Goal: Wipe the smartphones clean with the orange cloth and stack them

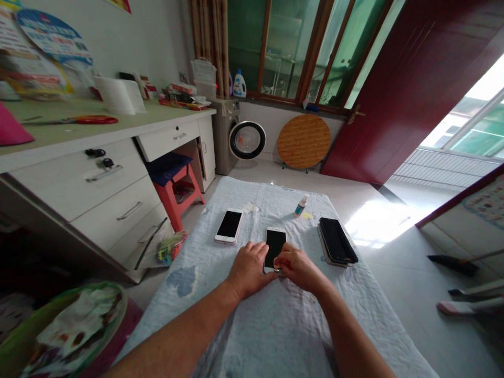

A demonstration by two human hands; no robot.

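A white-framed smartphone (274, 247) with a dark screen lies flat on the cloth-covered surface in front of me. My left hand (252, 262) grips it at the left side, fingers along the edge and thumb near the bottom edge. Over its lower right part, my right hand (293, 265) is closed in a pinch. Something small, partly shiny, shows at those fingertips, too small to name. Another white smartphone (229, 226) lies to the left. On the right a black smartphone (337, 240) rests on top of another flat item. A small spray bottle (301, 205) stands behind.
The pale blue cloth (283, 325) has wrinkles. To the left are a desk with drawers (114, 210), a red stool (179, 189) and a full waste bin (126, 310). Beyond stand a washing machine (225, 136) with its door open and a round wooden tabletop (304, 140).
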